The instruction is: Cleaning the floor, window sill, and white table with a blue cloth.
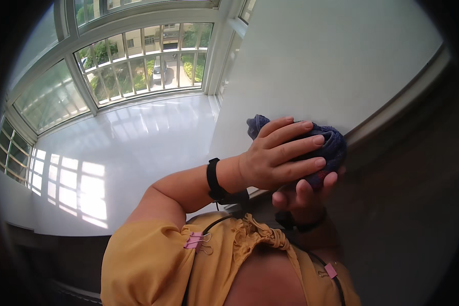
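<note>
A bunched dark-blue cloth [334, 143] with a small reddish patch is held between my two hands beside a tall white panel [306, 65]. My left hand [277, 153] lies across the top of it, fingers spread and pointing right. Below, my right hand [308, 195] cups the cloth's underside with its fingertips turned up; its palm is partly in shadow. A loose end of the cloth pokes out past the left fingers. Whether the cloth touches the panel cannot be told.
Barred windows [149, 61] run along the far left above a broad white sill [157, 126] with sunlight patches. The panel's edge [397, 95] borders a dark area on the right. Cables with pink binder clips [193, 240] are fastened to my yellow top.
</note>
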`<state>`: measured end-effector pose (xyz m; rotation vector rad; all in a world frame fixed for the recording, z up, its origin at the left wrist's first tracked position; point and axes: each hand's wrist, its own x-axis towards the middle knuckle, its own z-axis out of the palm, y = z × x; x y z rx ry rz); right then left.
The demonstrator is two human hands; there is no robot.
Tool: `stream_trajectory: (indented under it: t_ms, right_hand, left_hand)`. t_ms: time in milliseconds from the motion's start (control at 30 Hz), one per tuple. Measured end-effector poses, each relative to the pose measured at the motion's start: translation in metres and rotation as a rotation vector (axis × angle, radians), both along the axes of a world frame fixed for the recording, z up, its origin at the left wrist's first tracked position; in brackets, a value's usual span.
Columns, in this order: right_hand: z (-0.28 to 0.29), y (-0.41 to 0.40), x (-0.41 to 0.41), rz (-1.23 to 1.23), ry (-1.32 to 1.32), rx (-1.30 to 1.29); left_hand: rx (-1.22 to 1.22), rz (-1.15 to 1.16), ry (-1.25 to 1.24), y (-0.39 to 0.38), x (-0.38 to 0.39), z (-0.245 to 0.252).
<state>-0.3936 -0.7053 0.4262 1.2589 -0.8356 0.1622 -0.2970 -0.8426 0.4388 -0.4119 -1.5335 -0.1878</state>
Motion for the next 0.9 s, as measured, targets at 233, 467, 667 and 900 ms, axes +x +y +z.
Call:
stream_trajectory:
  t_ms: [233, 467, 667, 900]
  right_hand:
    - [0.078, -0.017, 0.040, 0.231, -0.486, 0.100]
    - [0.100, -0.040, 0.056, -0.062, -0.471, 0.165]
    - [0.092, -0.040, 0.057, -0.056, -0.496, 0.146]
    - [0.094, -0.039, 0.054, -0.119, -0.452, 0.102]
  left_hand:
    - [0.082, 0.052, 0.043, -0.036, -0.013, 0.064]
    - [0.713, 0.020, 0.066, -0.160, -0.061, 0.058]
    - [1.078, 0.034, -0.127, -0.174, -0.046, -0.066]
    - [0.854, -0.113, -0.179, -0.095, -0.028, -0.124]
